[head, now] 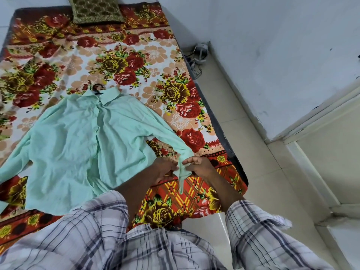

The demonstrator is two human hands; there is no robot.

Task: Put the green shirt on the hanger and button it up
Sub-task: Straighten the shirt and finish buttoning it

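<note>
Head view: a pale green long-sleeved shirt (78,145) lies spread front-up on a bed covered with a red, yellow and cream floral blanket (136,61). At its collar only the dark hook of a hanger (96,88) pokes out; the rest of the hanger is hidden inside the shirt. The front placket is creased, and whether its buttons are fastened cannot be made out. One sleeve runs off the left edge of the frame. The other sleeve stretches toward the near right corner of the bed, where its cuff (182,172) is held up between both hands. The left hand (165,170) has a closed grip, fingers curled on one side of the cuff; the right hand (198,165) pinches the other side with thumb and fingers. Most fingertips are hidden by the cloth, and the cuff's button is too small to tell. The person's checked grey-and-white sleeves (97,230) fill the bottom of the frame. An olive patterned pillow (95,8) is cut off at the top edge. On the tiled floor (243,133) by the wall sits a small white device with cables (201,53), hard to identify.
</note>
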